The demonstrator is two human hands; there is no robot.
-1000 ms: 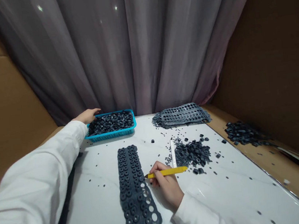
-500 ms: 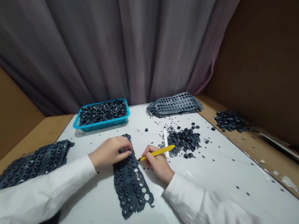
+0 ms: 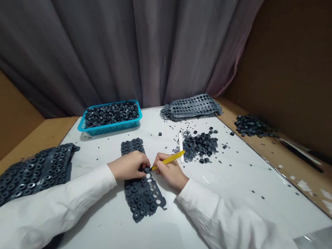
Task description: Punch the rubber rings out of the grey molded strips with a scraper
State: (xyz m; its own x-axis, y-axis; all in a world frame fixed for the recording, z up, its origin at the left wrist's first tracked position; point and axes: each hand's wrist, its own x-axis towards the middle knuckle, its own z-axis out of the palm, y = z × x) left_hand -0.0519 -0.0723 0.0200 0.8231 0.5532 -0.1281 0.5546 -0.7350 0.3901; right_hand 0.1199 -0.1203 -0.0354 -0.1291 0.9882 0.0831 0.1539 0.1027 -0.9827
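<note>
A dark rubber sheet (image 3: 142,199) with rows of ring-shaped parts lies on the white table; several open holes show along its right edge. My left hand (image 3: 131,165) rests over the middle of the sheet, its thumb and fingers pinched at a small dark part by the right edge. In my right hand (image 3: 169,171) is a yellow pen-like tool (image 3: 170,158), its dark tip touching the same spot beside my left fingertips. A pile of loose dark parts (image 3: 202,144) lies to the right, beside a white pen-like tool (image 3: 181,147).
A blue basket (image 3: 111,127) full of dark parts stands at the back left. Punched sheets (image 3: 194,106) are stacked at the back right. More ringed sheets (image 3: 32,175) lie left, under my sleeve. Another dark pile (image 3: 252,125) sits on the right-hand brown surface.
My left hand has moved down the sheet and closed at its right edge. The yellow tool's tip has come to my left fingertips. The whole view has tilted slightly.
</note>
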